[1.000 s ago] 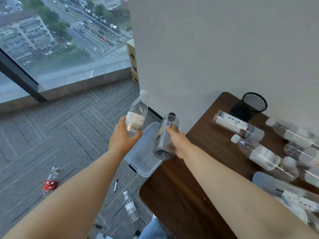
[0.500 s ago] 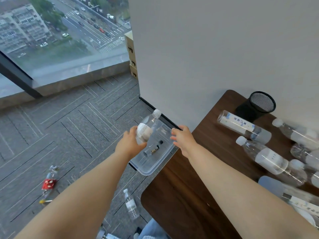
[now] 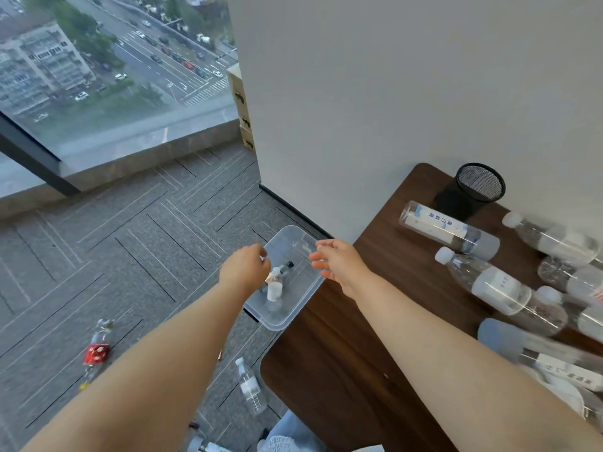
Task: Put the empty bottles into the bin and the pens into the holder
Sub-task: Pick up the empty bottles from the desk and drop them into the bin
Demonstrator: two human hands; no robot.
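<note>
Two empty bottles lie in the clear plastic bin (image 3: 290,321): a white-capped bottle (image 3: 274,287) and, just beyond it, a dark-capped bottle (image 3: 286,267). The bin sits on the floor. The person's left hand (image 3: 244,272) hangs over the bin's left rim, its grip slack, fingers loosely curled and holding nothing. The right hand (image 3: 339,262) hovers over the bin's right rim, its grip wide, fingers spread and holding nothing.

Just right of the bin stands the dark wood counter (image 3: 342,370), its rounded corner overlapping the bin's near right side from this angle. Farther right of the bin, more clear bottles lie on their sides on the counter, among them a labelled bottle (image 3: 447,228) and a large white-capped bottle (image 3: 499,285), with others crowded beyond them at the picture's edge. The black mesh holder (image 3: 470,194) stands upright on the counter against the wall, right of the bin and well beyond it.

On the grey patterned carpet (image 3: 130,239) nearer than the bin lies a stray clear bottle (image 3: 249,386), and well to the bin's left a crushed bottle with a red label (image 3: 96,350). Beyond the bin rises a plain white wall (image 3: 408,93), with stacked cardboard boxes (image 3: 241,109) at its corner. Left of those, a floor-to-ceiling window (image 3: 98,76) looks down on a street with traffic and apartment blocks.
</note>
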